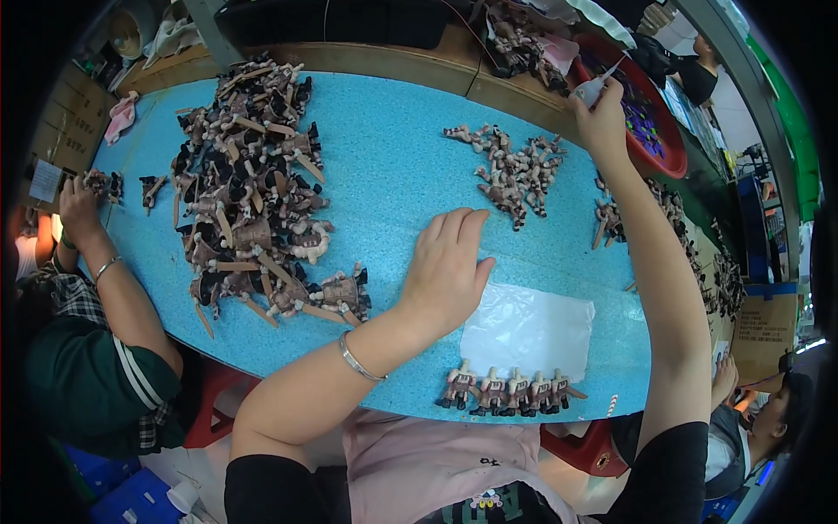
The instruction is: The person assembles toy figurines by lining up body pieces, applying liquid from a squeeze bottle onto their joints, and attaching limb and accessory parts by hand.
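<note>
My right hand (604, 122) is raised at the far right edge of the table, closed around a small translucent squeeze bottle (590, 91) with a thin pointed nozzle. On the blue table my left hand (447, 266) rests palm down, fingers stretched and thumb apart, with nothing visible in it. Just beyond its fingertips lies a loose heap of small beige and brown figure parts (517, 170). A white plastic sheet (528, 327) lies to its right. Several small figures (502, 393) stand side by side in a row along the sheet's near edge.
A large pile of brown and black figures (249, 196) covers the table's left part. More figures (609, 223) lie at the right edge. A red basin (668, 144) with purple pieces stands far right. A co-worker's hand (80, 210) handles figures at the left; another person sits at right.
</note>
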Available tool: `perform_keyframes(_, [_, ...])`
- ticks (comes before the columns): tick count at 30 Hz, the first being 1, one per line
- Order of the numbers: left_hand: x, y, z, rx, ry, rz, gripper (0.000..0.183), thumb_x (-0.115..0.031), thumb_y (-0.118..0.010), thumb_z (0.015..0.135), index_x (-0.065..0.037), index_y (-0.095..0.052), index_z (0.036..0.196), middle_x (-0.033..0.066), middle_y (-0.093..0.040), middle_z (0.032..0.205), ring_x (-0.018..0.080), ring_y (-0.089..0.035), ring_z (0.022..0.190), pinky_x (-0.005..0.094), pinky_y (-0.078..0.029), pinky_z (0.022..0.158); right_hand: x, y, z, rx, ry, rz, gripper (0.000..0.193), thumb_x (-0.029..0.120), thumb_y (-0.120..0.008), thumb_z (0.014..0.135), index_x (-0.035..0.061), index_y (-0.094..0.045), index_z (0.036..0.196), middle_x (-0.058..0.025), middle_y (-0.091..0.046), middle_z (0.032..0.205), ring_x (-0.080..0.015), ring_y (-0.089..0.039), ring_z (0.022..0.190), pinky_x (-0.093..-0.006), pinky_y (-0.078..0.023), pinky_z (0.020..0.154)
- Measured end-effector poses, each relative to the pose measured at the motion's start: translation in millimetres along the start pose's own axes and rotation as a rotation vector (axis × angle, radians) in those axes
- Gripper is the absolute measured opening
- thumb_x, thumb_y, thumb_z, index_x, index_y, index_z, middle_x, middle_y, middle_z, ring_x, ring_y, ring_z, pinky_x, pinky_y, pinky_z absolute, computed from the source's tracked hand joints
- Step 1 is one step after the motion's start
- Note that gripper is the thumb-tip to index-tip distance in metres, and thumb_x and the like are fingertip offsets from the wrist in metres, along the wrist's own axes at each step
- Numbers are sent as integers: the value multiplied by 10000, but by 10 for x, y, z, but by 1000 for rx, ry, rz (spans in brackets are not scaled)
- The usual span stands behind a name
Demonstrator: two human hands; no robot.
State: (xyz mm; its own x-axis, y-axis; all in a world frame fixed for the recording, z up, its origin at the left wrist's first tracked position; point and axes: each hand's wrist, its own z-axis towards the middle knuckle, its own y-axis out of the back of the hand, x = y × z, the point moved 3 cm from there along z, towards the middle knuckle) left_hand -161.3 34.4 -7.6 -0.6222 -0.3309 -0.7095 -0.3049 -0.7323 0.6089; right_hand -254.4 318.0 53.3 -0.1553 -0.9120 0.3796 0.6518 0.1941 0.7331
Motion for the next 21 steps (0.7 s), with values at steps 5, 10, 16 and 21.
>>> perform_keyframes(5, [-18,-3,9,-1,-8,-1,515,-87,-647,805,28,-445,1264,206,-505,1201,370,-474,1108,440,-382,965,-87,107,-175,-144,-3,51,512,46,-686,796,-55,-397,1206,-244,-564,1051,-354,-596,970,-406,-483,834])
perform_keyframes(10, [-2,0,-8,-5,-2,11,515,-86,-652,798,30,-449,1257,201,-508,1194,371,-473,1107,439,-383,964,563,311,-726,95,400,73,328,-4,-666,741,1,-546,1046,-155,-550,978,-337,-545,931,-406,-438,818])
perform_keyframes(16, [3,-9,0,-16,-38,46,474,-86,-662,779,29,-469,1196,188,-512,1158,354,-489,1065,433,-406,909,1040,150,-1246,403,572,5,257,57,-682,754,32,-585,991,-127,-567,933,-324,-548,917,-408,-446,751])
perform_keyframes(21, [9,-3,-19,-1,-42,7,452,-84,-659,785,26,-479,1185,198,-513,1177,376,-478,1100,439,-389,961,959,139,-1262,453,607,-133,226,49,-665,761,26,-597,975,-136,-595,942,-346,-572,894,-436,-453,746])
